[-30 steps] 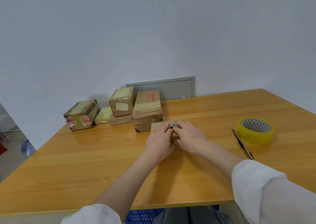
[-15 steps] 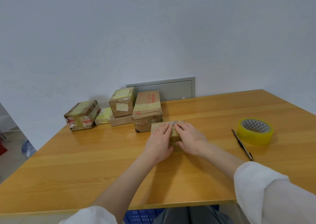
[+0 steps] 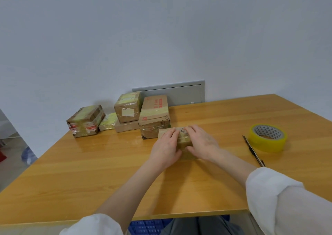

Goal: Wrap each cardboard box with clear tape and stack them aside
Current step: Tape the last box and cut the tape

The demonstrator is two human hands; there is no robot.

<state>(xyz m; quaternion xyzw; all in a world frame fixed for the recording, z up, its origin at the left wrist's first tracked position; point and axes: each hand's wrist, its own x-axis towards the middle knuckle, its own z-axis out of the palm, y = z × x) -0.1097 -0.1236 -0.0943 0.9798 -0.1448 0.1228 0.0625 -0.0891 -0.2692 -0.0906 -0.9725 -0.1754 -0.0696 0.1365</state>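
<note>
Small cardboard box (image 3: 183, 141) lying flat near the middle of the wooden table (image 3: 89, 172), long axis running away toward the wall, top glossy with tape. Left hand (image 3: 166, 149) pressed flat over its left side, right hand (image 3: 201, 145) flat over its right side, fingers spread, neither closed around it. Touching the box's far left corner, a larger taped carton (image 3: 154, 116) with red print, unreadable. Farther left of the box, a stack of taped boxes (image 3: 125, 112) bearing a white label, illegible. Right of the box, a utility knife (image 3: 253, 151) and yellow tape roll (image 3: 267, 137).
</note>
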